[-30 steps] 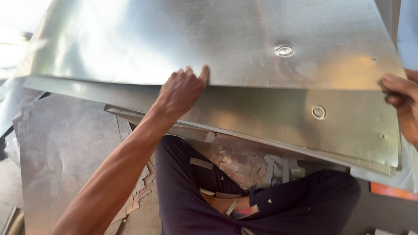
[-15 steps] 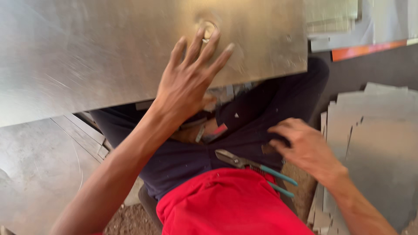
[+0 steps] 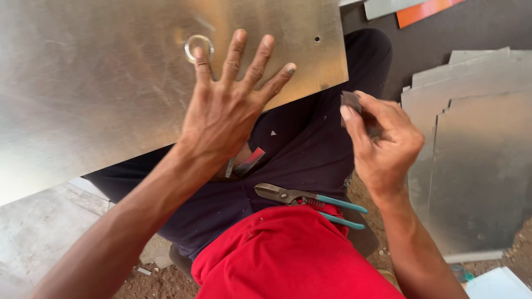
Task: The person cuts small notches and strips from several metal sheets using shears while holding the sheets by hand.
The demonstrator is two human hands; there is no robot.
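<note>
My left hand [image 3: 230,105] lies flat with fingers spread on the near edge of a large shiny metal sheet [image 3: 100,83], just below a round punched hole [image 3: 199,47] in it. My right hand [image 3: 382,138] is raised to the right of the sheet's corner and pinches a small dark flat piece [image 3: 350,101] between thumb and fingers. The sheet rests across my lap over dark trousers.
Tin snips with teal handles [image 3: 310,202] lie on my lap against the red shirt. A stack of cut metal sheets [image 3: 476,155] stands at the right. More sheet lies at the lower left [image 3: 39,232], an orange strip [image 3: 424,11] at the top, dirt ground below.
The view has swung down over my lap. My left hand stays spread on the sheet. My right hand rose from beside the snips and now pinches a small dark piece.
</note>
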